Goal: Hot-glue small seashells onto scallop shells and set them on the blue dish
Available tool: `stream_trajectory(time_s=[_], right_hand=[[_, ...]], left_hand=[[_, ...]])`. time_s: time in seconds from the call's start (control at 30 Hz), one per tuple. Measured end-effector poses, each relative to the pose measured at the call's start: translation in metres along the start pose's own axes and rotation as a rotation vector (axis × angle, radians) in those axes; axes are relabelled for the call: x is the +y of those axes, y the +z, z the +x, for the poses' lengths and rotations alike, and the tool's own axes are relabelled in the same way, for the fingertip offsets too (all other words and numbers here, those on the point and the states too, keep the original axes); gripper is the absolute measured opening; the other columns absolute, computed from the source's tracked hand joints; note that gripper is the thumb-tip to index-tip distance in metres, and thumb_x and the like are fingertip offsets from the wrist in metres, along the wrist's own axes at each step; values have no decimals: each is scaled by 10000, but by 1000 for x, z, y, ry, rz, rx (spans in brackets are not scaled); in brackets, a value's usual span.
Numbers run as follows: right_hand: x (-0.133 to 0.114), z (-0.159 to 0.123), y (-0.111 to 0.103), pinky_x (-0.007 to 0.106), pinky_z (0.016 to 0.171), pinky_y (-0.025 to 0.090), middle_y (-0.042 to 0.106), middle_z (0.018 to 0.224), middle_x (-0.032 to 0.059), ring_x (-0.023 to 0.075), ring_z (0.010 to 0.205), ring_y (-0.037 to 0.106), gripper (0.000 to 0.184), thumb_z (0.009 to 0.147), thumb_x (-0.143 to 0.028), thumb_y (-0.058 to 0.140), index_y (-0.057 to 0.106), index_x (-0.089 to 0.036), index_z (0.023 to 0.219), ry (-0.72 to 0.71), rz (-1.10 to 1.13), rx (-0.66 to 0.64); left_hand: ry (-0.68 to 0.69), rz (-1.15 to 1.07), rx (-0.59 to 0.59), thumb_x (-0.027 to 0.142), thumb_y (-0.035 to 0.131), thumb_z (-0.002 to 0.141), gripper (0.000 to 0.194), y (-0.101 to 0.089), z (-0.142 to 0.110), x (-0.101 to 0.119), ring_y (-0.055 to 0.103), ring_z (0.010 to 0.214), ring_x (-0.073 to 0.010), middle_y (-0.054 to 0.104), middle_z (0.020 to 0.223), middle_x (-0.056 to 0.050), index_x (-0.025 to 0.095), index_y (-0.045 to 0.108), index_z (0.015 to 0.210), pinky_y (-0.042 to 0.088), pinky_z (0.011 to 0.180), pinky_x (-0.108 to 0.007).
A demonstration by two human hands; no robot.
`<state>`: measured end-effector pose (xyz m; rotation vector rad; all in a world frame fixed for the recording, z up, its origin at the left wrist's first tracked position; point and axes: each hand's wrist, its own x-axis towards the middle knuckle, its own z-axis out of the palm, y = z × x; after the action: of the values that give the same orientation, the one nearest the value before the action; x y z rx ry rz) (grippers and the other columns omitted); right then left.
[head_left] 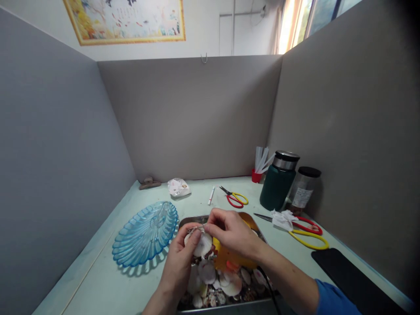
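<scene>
My left hand (179,260) is closed around a white, round, flat seashell (203,245), with the thumb across its face. My right hand (229,232) pinches at the shell's upper edge, where something thin and clear shows between the fingertips; I cannot make out what it is. Below both hands is a metal tray (263,236) full of seashells (231,284), mostly white and flat, with small brownish ones among them. A yellow object (226,256) with an orange part (232,266) lies in the tray, partly hidden by my right hand.
A blue leaf-shaped glass dish (144,238) stands left. Behind are a white packet (179,188), a small white stick (211,196) and scissors (236,199). On the right are larger scissors (308,238), a green flask (277,183), a jar (303,190) and a black cord (269,286).
</scene>
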<state>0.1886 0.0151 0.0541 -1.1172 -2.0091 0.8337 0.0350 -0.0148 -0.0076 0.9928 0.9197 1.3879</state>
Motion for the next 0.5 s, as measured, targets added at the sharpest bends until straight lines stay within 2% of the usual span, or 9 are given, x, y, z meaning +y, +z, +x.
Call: stream_trajectory(time_s=[0.1,0.33,0.5], right_hand=[[-3,-1,3,209,530,312,559,626,-30,108,591,484,141,814,-236,537,565,-175,689,-17,-59,59],[1,0,8,207,535,310,559,622,-30,106,593,487,157,822,-225,538,557,-171,676,-35,-53,71],[1,0,10,206,531,302,555,609,-33,102,585,483,150,817,-208,546,559,-169,672,-58,-66,75]], left_hand=[[-59,-84,-18,359,646,791,249,2,1,2,587,694,-142,633,816,-7,209,580,978,518,579,-245],[-108,-158,-30,312,674,775,250,3,1,5,555,600,-105,600,763,9,185,580,969,536,497,-229],[-79,-142,10,424,613,805,310,4,2,5,567,612,-124,612,765,-18,153,602,955,531,471,-231]])
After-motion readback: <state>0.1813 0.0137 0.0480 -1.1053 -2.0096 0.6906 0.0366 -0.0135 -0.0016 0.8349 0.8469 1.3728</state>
